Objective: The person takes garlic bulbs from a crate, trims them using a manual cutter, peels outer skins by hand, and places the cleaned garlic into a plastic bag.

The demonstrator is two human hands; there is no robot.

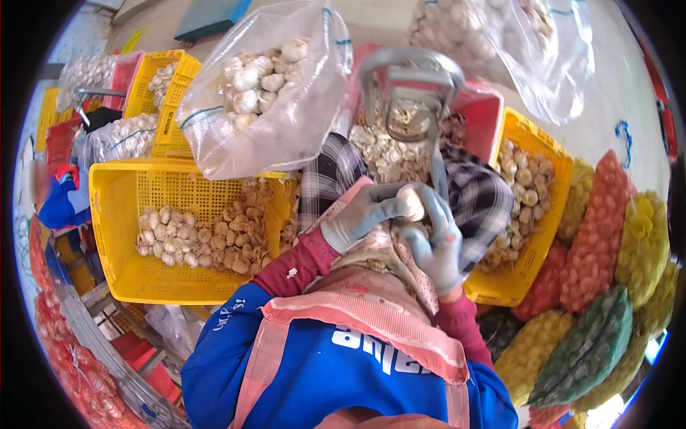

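Both of my hands wear pale grey gloves and meet over my lap. My left hand point(364, 212) pinches a white garlic bulb point(411, 203) from the left side. On the right, my right hand point(437, 247) has its fingers against the same bulb and curls below it. Just beyond the hands, a metal cutter frame point(434, 71) stands over a red crate point(486, 118) with garlic and loose peels in it. A clear plastic bag point(207, 143) of white bulbs lies beyond my left hand.
A yellow crate point(132, 282) of garlic bulbs is at the left, another yellow crate point(550, 204) at the right. Net sacks, including a green one point(586, 347), lie at the far right. A second clear bag point(564, 86) is at the top right. Another person's blue sleeve point(64, 207) shows far left.
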